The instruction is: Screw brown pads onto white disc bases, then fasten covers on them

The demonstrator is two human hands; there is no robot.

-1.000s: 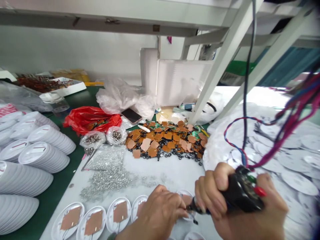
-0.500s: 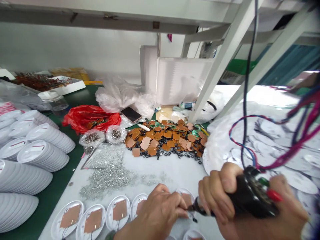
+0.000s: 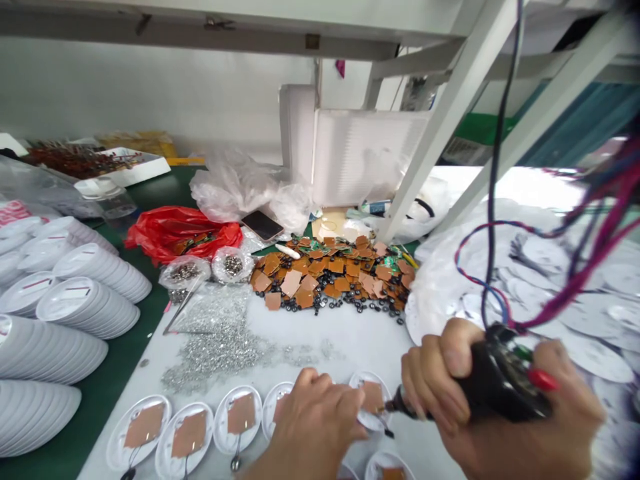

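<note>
My right hand (image 3: 445, 393) is wrapped round a black electric screwdriver (image 3: 500, 380) with a red switch. Its tip points left and meets the lower right of a copper-coloured square board (image 3: 373, 397), which lies in a round white plastic cover (image 3: 357, 381). At that cover's left edge is my left hand (image 3: 315, 420), its fingers bent and drawn together. Whatever they pinch is hidden. Left of it stand more white covers with copper boards and thin wires, such as one cover (image 3: 220, 427) with its board (image 3: 241, 413).
Loose small screws (image 3: 215, 360) are scattered on the white work surface. Behind lies a heap of brown boards (image 3: 335, 273) with black round parts. Stacked white covers (image 3: 95, 300) line the left side. A grey frame leg (image 3: 435, 113) and hanging cables (image 3: 493, 200) stand at right.
My left hand has drawn slightly left, uncovering more of the cover under the screwdriver. The screwdriver tip has shifted slightly up and right, and the view has moved a little.
</note>
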